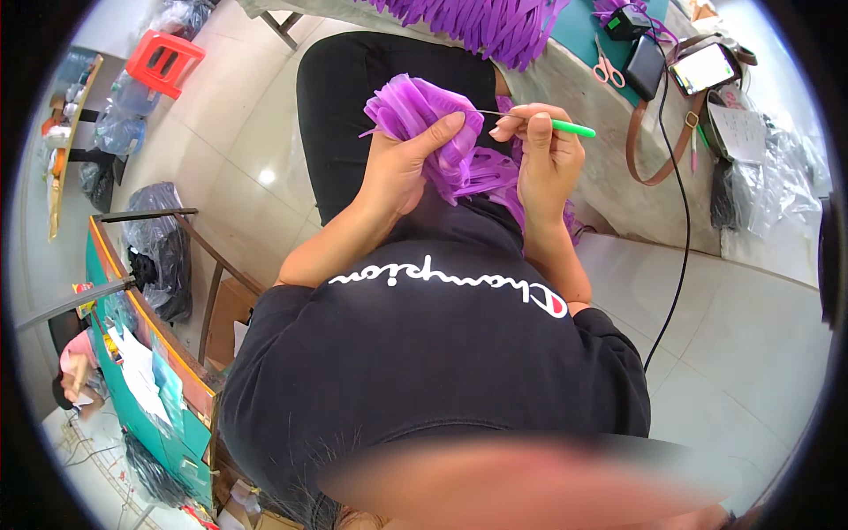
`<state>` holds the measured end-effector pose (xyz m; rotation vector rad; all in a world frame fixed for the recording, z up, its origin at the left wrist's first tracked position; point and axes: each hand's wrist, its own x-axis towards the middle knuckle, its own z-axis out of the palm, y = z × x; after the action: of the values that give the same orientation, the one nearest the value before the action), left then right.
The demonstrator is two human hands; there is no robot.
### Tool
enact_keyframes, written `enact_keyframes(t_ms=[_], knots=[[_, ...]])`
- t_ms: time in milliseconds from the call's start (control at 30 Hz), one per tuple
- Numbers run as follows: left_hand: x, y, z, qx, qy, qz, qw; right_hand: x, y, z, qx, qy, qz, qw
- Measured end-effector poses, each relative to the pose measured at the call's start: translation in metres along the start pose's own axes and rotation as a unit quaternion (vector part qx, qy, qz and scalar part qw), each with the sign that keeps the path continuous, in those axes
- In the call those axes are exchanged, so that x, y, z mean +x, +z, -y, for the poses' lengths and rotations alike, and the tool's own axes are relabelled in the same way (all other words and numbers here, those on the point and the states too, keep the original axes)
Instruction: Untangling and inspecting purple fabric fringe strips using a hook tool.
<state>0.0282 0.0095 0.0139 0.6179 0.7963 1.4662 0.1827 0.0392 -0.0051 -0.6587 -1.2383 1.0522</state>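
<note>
Here's sheer purple strip bundle [406,104], soft, looped and folded, loose ends trailing; left hand [399,172] clamped on it, thumb pressing over top. Right hand [552,166] closed on slim tool [574,129]: smooth green handle, thin metal shaft pointing at bundle, tip contact unclear. Over left, dark plastic bag [163,225], crinkled, bulging, contents hidden. Bundle sits between hands, above black trousers [340,97], against left fingers.

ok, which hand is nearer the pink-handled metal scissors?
Right. The right hand, holding a green-handled tool, is below-left of the scissors; the left hand, gripping purple strips, is farther left.
</note>
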Motion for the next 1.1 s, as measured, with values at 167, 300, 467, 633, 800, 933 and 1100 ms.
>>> enact_keyframes(t_ms=[167,300,467,633,800,933,1100], knots=[[-0.001,0.001,0.000,0.005,0.000,0.000,1.000,0.000,-0.001,0.001,-0.010,-0.018,0.000,1.000],[0.000,0.000,0.000,0.012,0.000,-0.005,1.000,0.000,-0.002,0.001,-0.012,-0.024,0.004,1.000],[0.001,-0.003,0.004,0.019,0.018,-0.005,1.000,-0.001,-0.002,0.002,-0.014,-0.022,0.005,1.000],[0.000,-0.001,0.003,0.017,0.012,-0.017,1.000,-0.001,-0.002,0.003,-0.013,-0.024,0.005,1.000],[0.000,-0.002,0.003,0.027,0.013,0.000,1.000,0.000,-0.001,0.004,-0.014,-0.018,0.000,1.000],[0.002,-0.005,0.006,0.043,0.031,-0.002,0.999,0.002,-0.006,0.002,-0.150,-0.096,0.027,0.984],[-0.001,-0.006,0.000,0.086,-0.102,0.076,0.988,0.060,-0.048,-0.012,-0.314,-0.280,-0.065,0.905]])
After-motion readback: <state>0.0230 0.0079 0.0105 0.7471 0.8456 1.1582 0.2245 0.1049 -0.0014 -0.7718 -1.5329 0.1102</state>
